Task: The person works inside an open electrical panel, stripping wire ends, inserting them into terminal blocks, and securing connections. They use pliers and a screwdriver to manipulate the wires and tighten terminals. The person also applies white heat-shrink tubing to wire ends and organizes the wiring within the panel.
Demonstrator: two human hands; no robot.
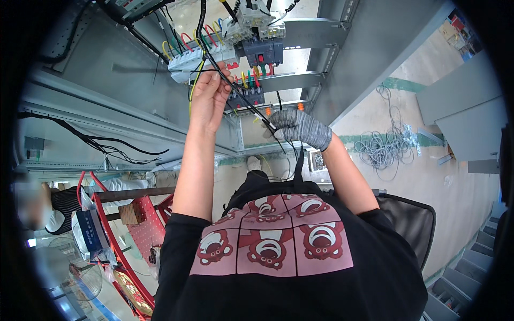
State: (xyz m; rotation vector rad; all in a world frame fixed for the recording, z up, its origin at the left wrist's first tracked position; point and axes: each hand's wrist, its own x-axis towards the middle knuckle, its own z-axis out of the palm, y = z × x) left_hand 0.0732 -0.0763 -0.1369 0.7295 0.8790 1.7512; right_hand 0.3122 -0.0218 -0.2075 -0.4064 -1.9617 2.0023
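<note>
A bundle of black wires [245, 100] runs down from the top of an open grey cabinet. Bare, my left hand [210, 97] pinches it beside a row of white breakers [186, 66]. My right hand [301, 127], in a grey knit glove, closes round the lower part of the same bundle, where thin loose ends hang below. A yellow-green wire [197, 80] passes close to my left fingers. Above my hands sit a dark breaker [263, 52] with a red part and a lower black breaker [247, 98] with coloured wires.
Metal crossbars [313, 33] span the cabinet. More black cables [101, 140] hang at the left. A red cart [110, 230] holding boxes stands at lower left, near another person [67, 206]. Coiled grey wire [383, 150] lies on the floor at right, by a mesh-backed chair [409, 227].
</note>
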